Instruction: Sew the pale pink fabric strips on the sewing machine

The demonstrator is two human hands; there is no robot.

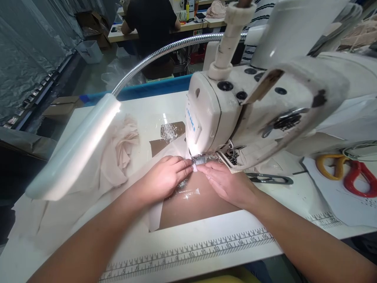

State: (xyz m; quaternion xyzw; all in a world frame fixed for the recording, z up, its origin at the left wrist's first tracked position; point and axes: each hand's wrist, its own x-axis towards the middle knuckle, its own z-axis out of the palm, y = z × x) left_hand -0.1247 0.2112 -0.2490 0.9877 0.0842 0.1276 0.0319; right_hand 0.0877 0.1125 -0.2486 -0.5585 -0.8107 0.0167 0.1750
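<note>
The white tabletop point(294, 196) fills the view in front of you. The cream-white sewing machine point(265, 106) stands on its right half, with its long arm running left to right and its needle end at the left, near the middle of the tabletop.

The long white lamp head point(76, 149) hangs on a ribbed metal neck over the left side, slanting from near left to far right.

Under it lies the pale pink sheer fabric point(118, 157). It is crumpled in a heap at the far left, and its length runs rightward across the tabletop to the metal presser foot point(200, 160).

A flat brown sheet point(194, 204) lies beneath your hands. A printed ruler strip point(188, 251) runs along the near edge, parallel to the machine arm.

Your left hand point(165, 175) and right hand point(226, 182) rest palm-down on the fabric. The fingers point inward at each other, and neither grip is closed around anything.

The scissors with yellow and red handles point(347, 173) lie well to the right, and the black thread snips point(269, 179) lie just beside your right hand.

Your fingertips meet on a small pale tab point(194, 168), just in front of the presser foot. It is too small to tell which way its long axis points.
</note>
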